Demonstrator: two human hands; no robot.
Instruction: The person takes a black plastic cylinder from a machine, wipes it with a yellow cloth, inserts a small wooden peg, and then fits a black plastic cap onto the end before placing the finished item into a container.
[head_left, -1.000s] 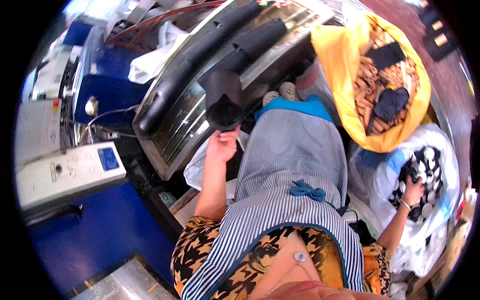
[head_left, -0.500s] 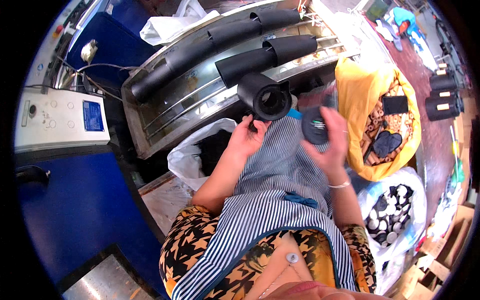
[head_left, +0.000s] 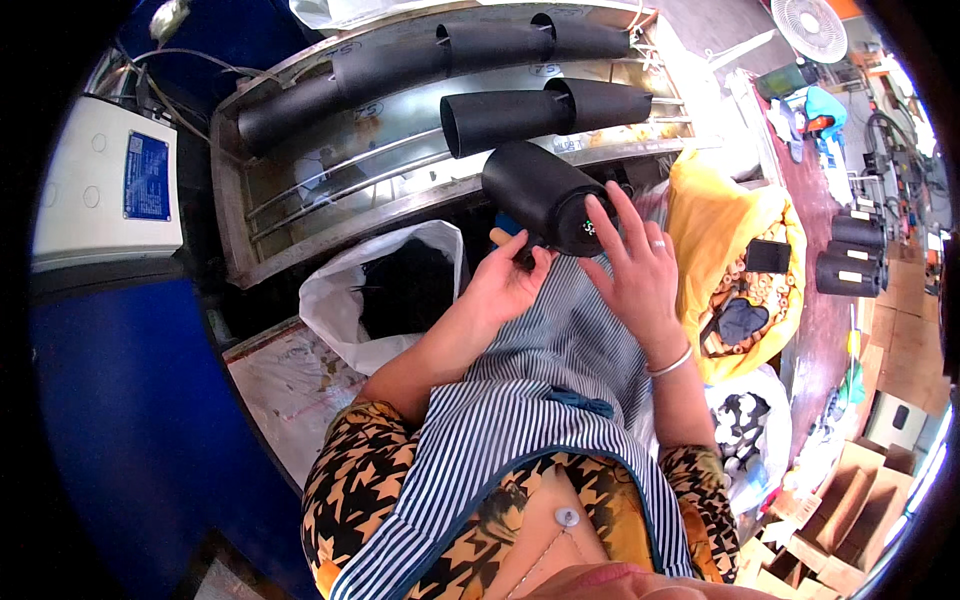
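A black cylinder point(head_left: 530, 190) lies tilted in front of me, one end turned toward me. Over that end sits a round black cap point(head_left: 580, 225) with small light marks. My left hand point(head_left: 505, 283) is closed, its fingertips pinching the lower edge of the cylinder by a small dark part; the exact grip is partly hidden. My right hand point(head_left: 640, 280) has its fingers spread, the fingertips at the cap's right side. A short tan piece point(head_left: 503, 237) shows behind the left fingertips, too little of it to name.
Beyond, a metal trough point(head_left: 300, 215) with rails carries several black tapered tubes point(head_left: 490, 122). A white bag point(head_left: 335, 315) of dark material stands left. At right are a yellow sack point(head_left: 695, 250) of tan pieces and a white bag point(head_left: 775, 440) of black and white parts. A blue surface point(head_left: 130, 420) lies far left.
The right hand has brought the black cap from beside the cylinder onto its open end, and its fingers have spread. The cylinder has shifted slightly right and the view has turned.
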